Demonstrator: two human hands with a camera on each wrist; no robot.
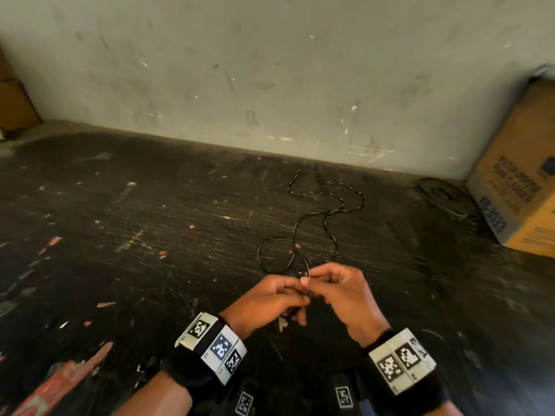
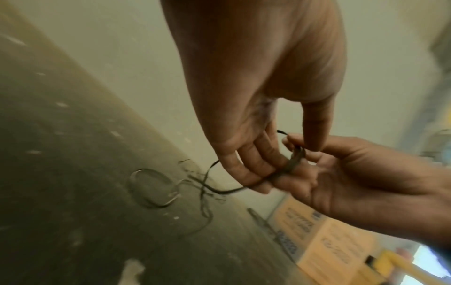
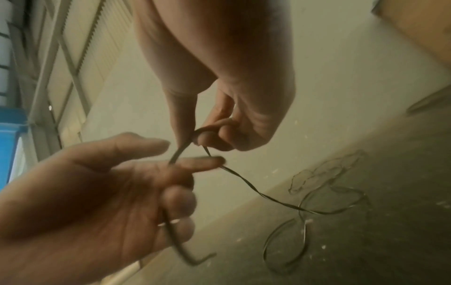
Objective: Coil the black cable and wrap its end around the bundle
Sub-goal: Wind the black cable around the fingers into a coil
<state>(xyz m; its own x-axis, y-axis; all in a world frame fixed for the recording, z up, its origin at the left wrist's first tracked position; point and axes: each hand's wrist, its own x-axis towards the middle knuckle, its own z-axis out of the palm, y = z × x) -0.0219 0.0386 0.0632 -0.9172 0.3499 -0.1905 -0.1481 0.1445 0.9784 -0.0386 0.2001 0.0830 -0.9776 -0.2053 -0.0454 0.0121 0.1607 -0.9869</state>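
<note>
A thin black cable [image 1: 329, 216] with pale flecks lies in loose curves on the dark worn table [image 1: 150, 235]. Its near part rises to my two hands, which meet low in the middle of the head view. My left hand [image 1: 295, 295] holds a short stretch of cable across its curled fingers [image 3: 180, 200]. The free end [image 3: 195, 260] sticks out below them. My right hand [image 1: 309, 279] pinches the cable [image 3: 198, 135] between thumb and forefinger just above the left fingers. In the left wrist view a small loop of cable [image 2: 295, 160] sits between both hands.
A cardboard box [image 1: 522, 175] stands at the right against the scuffed wall [image 1: 270, 70], with a dark flat coil [image 1: 444, 196] beside it. Another brown box [image 1: 15, 106] is at the far left. Paint flecks and scraps dot the table.
</note>
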